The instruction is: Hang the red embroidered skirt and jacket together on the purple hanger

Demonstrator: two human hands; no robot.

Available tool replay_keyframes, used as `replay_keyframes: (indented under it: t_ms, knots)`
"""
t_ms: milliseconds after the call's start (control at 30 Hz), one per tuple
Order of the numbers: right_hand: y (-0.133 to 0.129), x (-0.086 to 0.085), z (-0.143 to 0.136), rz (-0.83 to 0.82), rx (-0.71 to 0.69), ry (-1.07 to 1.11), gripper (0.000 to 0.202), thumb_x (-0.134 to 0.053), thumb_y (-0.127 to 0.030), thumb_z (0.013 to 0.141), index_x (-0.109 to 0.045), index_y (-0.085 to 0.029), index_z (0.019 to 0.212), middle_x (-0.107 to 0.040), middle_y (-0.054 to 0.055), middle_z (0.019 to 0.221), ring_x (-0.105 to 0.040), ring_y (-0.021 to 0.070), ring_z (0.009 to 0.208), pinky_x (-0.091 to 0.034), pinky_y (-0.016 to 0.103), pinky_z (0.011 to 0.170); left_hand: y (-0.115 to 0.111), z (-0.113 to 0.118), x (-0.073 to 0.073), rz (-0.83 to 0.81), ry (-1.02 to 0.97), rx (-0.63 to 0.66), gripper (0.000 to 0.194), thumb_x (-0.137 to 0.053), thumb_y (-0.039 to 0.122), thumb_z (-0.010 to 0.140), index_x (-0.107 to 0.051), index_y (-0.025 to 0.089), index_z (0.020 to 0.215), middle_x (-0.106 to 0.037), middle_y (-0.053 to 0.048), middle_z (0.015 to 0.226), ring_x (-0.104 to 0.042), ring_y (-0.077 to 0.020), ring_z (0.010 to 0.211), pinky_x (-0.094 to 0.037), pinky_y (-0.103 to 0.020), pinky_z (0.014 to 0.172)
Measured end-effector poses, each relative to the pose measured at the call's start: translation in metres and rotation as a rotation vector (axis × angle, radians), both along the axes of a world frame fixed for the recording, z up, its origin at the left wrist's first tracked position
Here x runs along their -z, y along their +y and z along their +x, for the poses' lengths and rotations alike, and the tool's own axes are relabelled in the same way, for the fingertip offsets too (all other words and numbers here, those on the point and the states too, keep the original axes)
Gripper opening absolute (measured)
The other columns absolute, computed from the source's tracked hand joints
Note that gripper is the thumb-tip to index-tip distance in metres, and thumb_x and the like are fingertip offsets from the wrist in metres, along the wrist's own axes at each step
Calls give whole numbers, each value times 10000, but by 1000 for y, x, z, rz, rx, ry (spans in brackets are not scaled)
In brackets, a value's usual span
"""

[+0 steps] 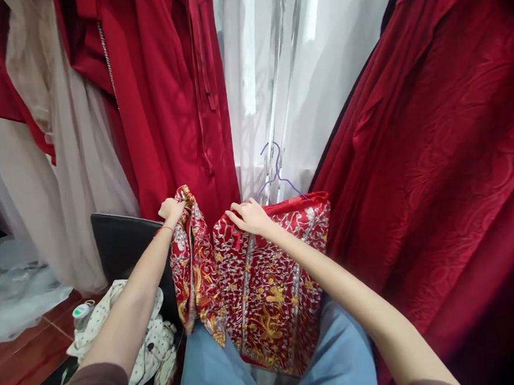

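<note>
A red bodice [273, 297], thick with silver and gold embroidery, hangs in front of my knees. A purple hanger [277, 176] shows its hook and shoulders above the bodice's top edge. My left hand [172, 212] is closed round the top of a gathered embroidered section [195, 279] at the left. Whether that section is joined to the bodice I cannot tell. At the upper left of the bodice, my right hand [250, 217] grips the top edge, fingers bent over it. A small red ribbon [236, 238] dangles just under that hand.
Red gowns hang at left [162, 93] and right [449, 173], with a white curtain [252, 69] between. Beige sheer fabric [70, 170] falls at far left. A black chair back [126, 245] stands beside my left arm, near a dotted white cloth [148, 346].
</note>
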State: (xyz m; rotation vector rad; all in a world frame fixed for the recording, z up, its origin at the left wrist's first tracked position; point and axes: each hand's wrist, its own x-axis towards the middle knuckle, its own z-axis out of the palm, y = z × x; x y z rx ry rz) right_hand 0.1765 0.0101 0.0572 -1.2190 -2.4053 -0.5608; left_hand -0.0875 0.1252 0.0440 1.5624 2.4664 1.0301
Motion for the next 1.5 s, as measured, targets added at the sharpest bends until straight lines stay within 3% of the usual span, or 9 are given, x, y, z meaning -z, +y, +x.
replay_keyframes:
  t_ms: [167, 300, 567, 667, 767, 900, 1100, 1267, 1500]
  knots:
    - [-8, -6, 11, -26, -100, -30, 335, -352, -358, 1048, -612, -148, 1040, -723, 77, 908, -656, 193, 837, -372, 324, 852, -8, 48, -4, 51, 174, 131, 466, -650, 466, 809, -731, 95, 1077, -712, -247, 1124, -685, -357, 1058, -514, -361, 775]
    - [0, 2, 12, 15, -119, -99, 336, -460, -281, 990, -576, -90, 1241, -686, 153, 1118, -626, 244, 1026, -394, 379, 962, -16, 77, -38, 162, 319, 200, 457, -571, 487, 846, -741, 119, 1057, -728, -213, 1061, -688, -345, 1002, -489, -356, 751]
    - [9, -11, 62, 166, -48, 273, 431, -416, -365, 985, -546, -118, 1314, -502, 215, 1416, -407, 305, 1357, -308, 502, 1119, -23, 41, -114, 357, 554, 121, 451, -497, 460, 932, -644, 99, 1159, -711, -194, 1047, -661, -345, 995, -435, -363, 798]
    - [17, -20, 95, 197, 325, 589, 454, -406, -306, 949, -516, -71, 1321, -494, 263, 1401, -405, 360, 1336, -297, 558, 1088, -32, 48, -103, 244, 641, 256, 523, -564, 542, 897, -637, 87, 1145, -702, -212, 1062, -661, -360, 1004, -422, -350, 805]
    - [25, -24, 126, -143, 552, 753, 484, -302, -307, 972, -532, -72, 1328, -530, 262, 1396, -404, 382, 1356, -256, 579, 1105, -40, 75, -75, 83, 720, 638, 496, -619, 608, 841, -692, 142, 993, -724, -167, 1018, -674, -317, 986, -397, -298, 784]
    - [19, -38, 158, -534, 487, 703, 442, -383, -362, 961, -736, -110, 875, -741, 206, 936, -668, 294, 982, -477, 378, 941, -34, 101, -54, 15, 754, 845, 444, -565, 587, 876, -696, 181, 756, -738, -133, 858, -694, -259, 843, -339, -272, 665]
    - [10, -61, 153, -1087, 115, 636, 428, -787, -547, 689, -740, -151, 844, -754, 79, 878, -669, 193, 757, -543, 296, 787, -23, 105, -90, 337, 584, 759, 548, -566, 703, 824, -674, 190, 662, -710, -97, 722, -657, -223, 725, -262, -287, 596]
    - [30, -57, 128, -977, 26, 646, 557, -715, -690, 708, -724, -151, 850, -740, 66, 863, -640, 166, 745, -529, 278, 746, -45, 130, -109, 466, 537, 787, 628, -502, 742, 849, -710, 165, 712, -681, -102, 690, -625, -232, 696, -293, -296, 618]
    - [37, -52, 131, -989, 75, 525, 478, -779, -598, 669, -751, -184, 905, -752, 51, 925, -669, 212, 847, -525, 320, 850, -53, 152, -95, 474, 531, 886, 672, -412, 708, 918, -663, 146, 650, -635, -83, 632, -590, -195, 621, -289, -279, 595]
